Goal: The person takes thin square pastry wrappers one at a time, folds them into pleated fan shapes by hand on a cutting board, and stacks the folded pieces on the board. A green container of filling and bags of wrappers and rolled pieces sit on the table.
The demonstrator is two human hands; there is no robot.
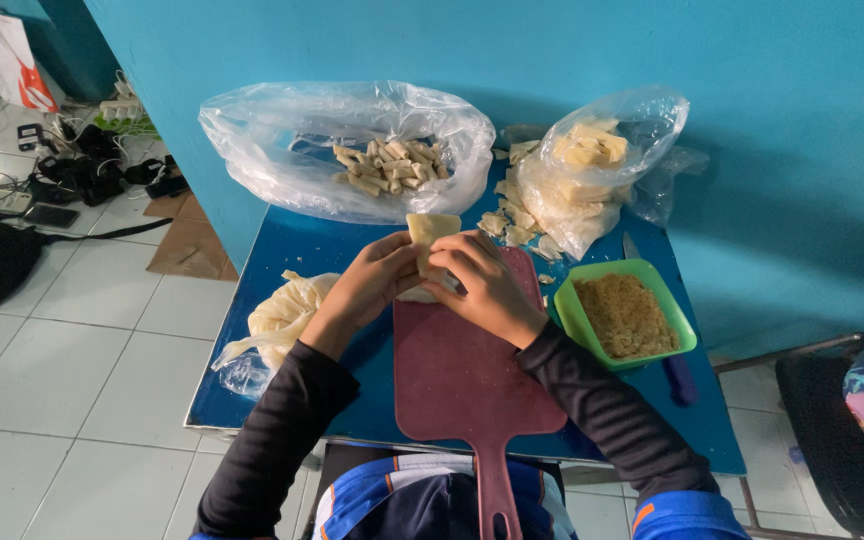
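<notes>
A pale thin wrapper sheet (pixel 430 232) lies at the far end of a dark red cutting board (pixel 462 380), and both my hands pinch it. My left hand (pixel 370 285) grips its left side; my right hand (pixel 487 285) covers its right side and lower part. The far edge of the sheet stands up between my fingers. What lies under my fingers is hidden. A green square bowl (pixel 580 318) of brownish crumbly filling sits just right of the board.
On the small blue table (pixel 327 250), a clear plastic bag (pixel 282 150) holds several finished rolls (pixel 390 165) at the back. Another bag (pixel 592 170) of pale sheets stands back right, with scraps beside it. A cloth-like bundle (pixel 282 315) lies left. A chair (pixel 852 420) is at right.
</notes>
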